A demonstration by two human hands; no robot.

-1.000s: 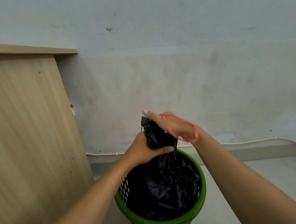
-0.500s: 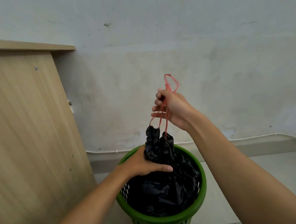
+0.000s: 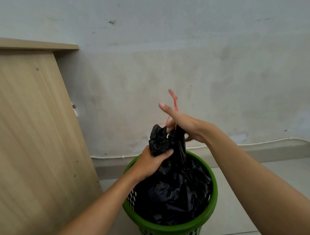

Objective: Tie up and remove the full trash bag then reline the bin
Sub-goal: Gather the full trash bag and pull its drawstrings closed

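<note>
A black trash bag (image 3: 175, 194) sits inside a green perforated bin (image 3: 213, 202) on the floor. The bag's mouth is gathered into a bunched neck that stands above the rim. My left hand (image 3: 150, 163) grips that neck from the left. My right hand (image 3: 186, 126) is at the top of the neck, index finger pointing up, and holds a thin red rubber band (image 3: 174, 101) that runs up past the finger and down to the bag's top. How the band wraps the neck is hidden by my fingers.
A light wooden panel (image 3: 30, 134) of a cabinet or desk stands close on the left of the bin. A stained pale wall (image 3: 220, 68) is right behind, with a white cable (image 3: 261, 143) along its base. Tiled floor (image 3: 238, 212) lies to the right.
My right hand came down from its raised pull and now sits at the bag's neck with the band. My left hand keeps its grip on the neck.
</note>
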